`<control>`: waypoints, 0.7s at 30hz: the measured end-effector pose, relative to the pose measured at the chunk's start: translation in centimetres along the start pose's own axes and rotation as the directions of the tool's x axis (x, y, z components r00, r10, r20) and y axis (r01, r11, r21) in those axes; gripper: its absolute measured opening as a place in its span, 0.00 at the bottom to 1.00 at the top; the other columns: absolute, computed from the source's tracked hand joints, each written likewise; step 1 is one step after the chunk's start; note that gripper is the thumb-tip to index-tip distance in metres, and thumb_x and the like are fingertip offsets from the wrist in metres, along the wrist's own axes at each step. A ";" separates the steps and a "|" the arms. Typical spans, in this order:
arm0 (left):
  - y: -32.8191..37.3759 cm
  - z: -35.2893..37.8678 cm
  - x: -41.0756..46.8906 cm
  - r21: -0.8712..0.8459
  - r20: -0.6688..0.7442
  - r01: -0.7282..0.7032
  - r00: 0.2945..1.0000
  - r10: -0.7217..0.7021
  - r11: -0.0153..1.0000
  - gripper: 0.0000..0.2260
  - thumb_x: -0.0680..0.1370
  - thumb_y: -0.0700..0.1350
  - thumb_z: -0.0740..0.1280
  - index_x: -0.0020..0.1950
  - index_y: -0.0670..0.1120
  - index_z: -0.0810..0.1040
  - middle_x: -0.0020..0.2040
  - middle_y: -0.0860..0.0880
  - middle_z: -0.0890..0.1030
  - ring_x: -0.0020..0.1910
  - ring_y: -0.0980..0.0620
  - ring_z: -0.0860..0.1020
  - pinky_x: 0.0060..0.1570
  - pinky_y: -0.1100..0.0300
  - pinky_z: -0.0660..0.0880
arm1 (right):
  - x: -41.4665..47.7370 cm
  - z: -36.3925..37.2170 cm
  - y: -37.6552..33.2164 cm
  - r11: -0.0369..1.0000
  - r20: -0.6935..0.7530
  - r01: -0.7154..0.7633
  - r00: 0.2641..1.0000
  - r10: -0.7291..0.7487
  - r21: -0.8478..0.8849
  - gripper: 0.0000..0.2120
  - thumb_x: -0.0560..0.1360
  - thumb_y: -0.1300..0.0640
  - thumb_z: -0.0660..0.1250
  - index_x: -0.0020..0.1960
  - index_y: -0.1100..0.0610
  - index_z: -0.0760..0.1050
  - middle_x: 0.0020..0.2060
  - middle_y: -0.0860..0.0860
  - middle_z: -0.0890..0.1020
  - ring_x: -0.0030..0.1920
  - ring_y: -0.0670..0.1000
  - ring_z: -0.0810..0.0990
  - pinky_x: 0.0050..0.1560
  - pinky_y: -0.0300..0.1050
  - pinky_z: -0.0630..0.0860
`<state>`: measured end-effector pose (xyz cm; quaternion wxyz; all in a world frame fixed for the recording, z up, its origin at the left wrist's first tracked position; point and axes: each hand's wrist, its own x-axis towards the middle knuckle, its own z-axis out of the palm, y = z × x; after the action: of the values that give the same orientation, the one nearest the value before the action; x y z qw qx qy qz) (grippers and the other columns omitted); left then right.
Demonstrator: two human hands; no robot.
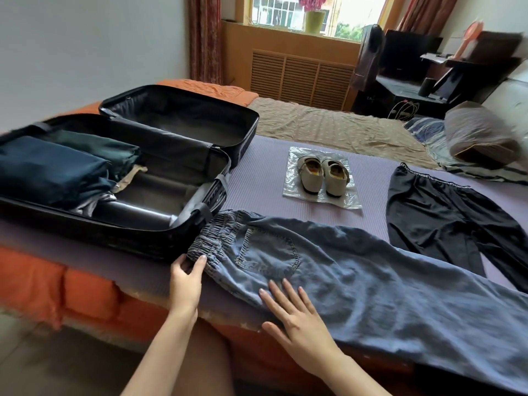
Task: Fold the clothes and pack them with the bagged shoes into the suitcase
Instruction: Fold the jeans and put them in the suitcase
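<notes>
From the head view, the room was a bedroom with a window and curtains at the far end, and a bed covered by a purple mat (257, 178) served as the work surface. On its left side lay the open suitcase (114, 238), its nearer half already holding folded clothes (48, 167) stacked to one side, probably to leave space for more.

The shoes (323, 175) sat together on a clear plastic bag (297, 155) in the middle of the mat; whether they were inside it or only on top could not be told. Black trousers (445, 212) lay spread out to the right, well apart from the suitcase.

Nearest the person, the denim trousers (385, 281) stretched flat along the bed edge, the waistband (211, 238) touching the suitcase corner. The left hand (185, 281) had its thumb and fingers curled round the waistband's end, apparently to hold it taut. The right hand (297, 321) lay flat with fingers spread on the seat of the denim, gripping nothing, seemingly pressing the cloth smooth before a fold.
</notes>
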<state>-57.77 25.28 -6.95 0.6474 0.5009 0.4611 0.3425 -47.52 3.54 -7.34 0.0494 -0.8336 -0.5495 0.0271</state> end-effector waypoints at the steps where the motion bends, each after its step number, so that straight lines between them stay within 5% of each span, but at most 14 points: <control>1: -0.1 0.2 0.3 -0.078 0.025 0.057 0.998 -0.055 0.995 0.16 0.77 0.42 0.67 0.63 0.40 0.72 0.60 0.43 0.78 0.59 0.46 0.76 0.61 0.51 0.73 | 0.2 0.4 0.0 1.000 0.036 -0.023 0.999 0.023 0.008 0.27 0.80 0.36 0.44 0.77 0.43 0.51 0.74 0.46 0.64 0.76 0.51 0.55 0.70 0.50 0.53; 4: -0.1 1.0 0.6 -0.106 0.041 0.107 0.994 -0.103 0.989 0.08 0.77 0.41 0.67 0.55 0.42 0.77 0.56 0.41 0.80 0.55 0.44 0.78 0.59 0.49 0.74 | 0.1 1.2 0.1 0.997 0.091 -0.051 0.995 0.045 0.062 0.28 0.79 0.34 0.43 0.77 0.42 0.49 0.74 0.45 0.62 0.74 0.53 0.60 0.69 0.50 0.52; 8: 0.9 2.0 0.3 -0.219 0.044 0.189 0.982 -0.184 0.957 0.06 0.76 0.40 0.68 0.51 0.39 0.77 0.50 0.43 0.80 0.48 0.48 0.78 0.49 0.58 0.74 | 0.4 -0.1 0.3 0.960 0.083 -0.038 0.996 0.016 0.276 0.32 0.69 0.27 0.34 0.71 0.34 0.42 0.74 0.37 0.44 0.76 0.44 0.38 0.72 0.42 0.32; 11: 1.8 2.8 0.0 -0.272 0.138 0.254 0.965 -0.223 0.928 0.03 0.76 0.40 0.68 0.45 0.40 0.76 0.44 0.47 0.79 0.41 0.54 0.76 0.38 0.65 0.72 | 0.6 -0.9 0.7 0.921 0.106 -0.078 0.994 0.041 0.382 0.40 0.65 0.25 0.34 0.74 0.37 0.48 0.73 0.34 0.43 0.75 0.38 0.38 0.73 0.39 0.33; 16: 2.1 3.9 -0.7 -0.317 0.205 0.202 0.969 -0.141 0.927 0.15 0.75 0.39 0.68 0.61 0.40 0.74 0.53 0.42 0.80 0.52 0.47 0.78 0.57 0.56 0.73 | 0.4 -1.3 0.6 0.873 0.079 -0.109 0.994 0.082 0.476 0.45 0.64 0.21 0.35 0.74 0.39 0.57 0.75 0.36 0.46 0.75 0.38 0.42 0.73 0.38 0.38; 21: 1.5 4.3 -1.6 -0.335 0.182 0.147 0.979 -0.089 0.931 0.22 0.71 0.40 0.73 0.63 0.38 0.73 0.54 0.40 0.81 0.54 0.44 0.80 0.56 0.54 0.75 | 0.3 -2.1 0.6 0.727 0.053 -0.167 0.983 0.177 0.666 0.38 0.63 0.19 0.43 0.68 0.33 0.61 0.75 0.37 0.54 0.74 0.36 0.51 0.74 0.39 0.49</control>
<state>-54.23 22.83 -4.74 0.7805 0.3768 0.3684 0.3364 -46.63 3.43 -5.30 0.3456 -0.8078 -0.4235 0.2204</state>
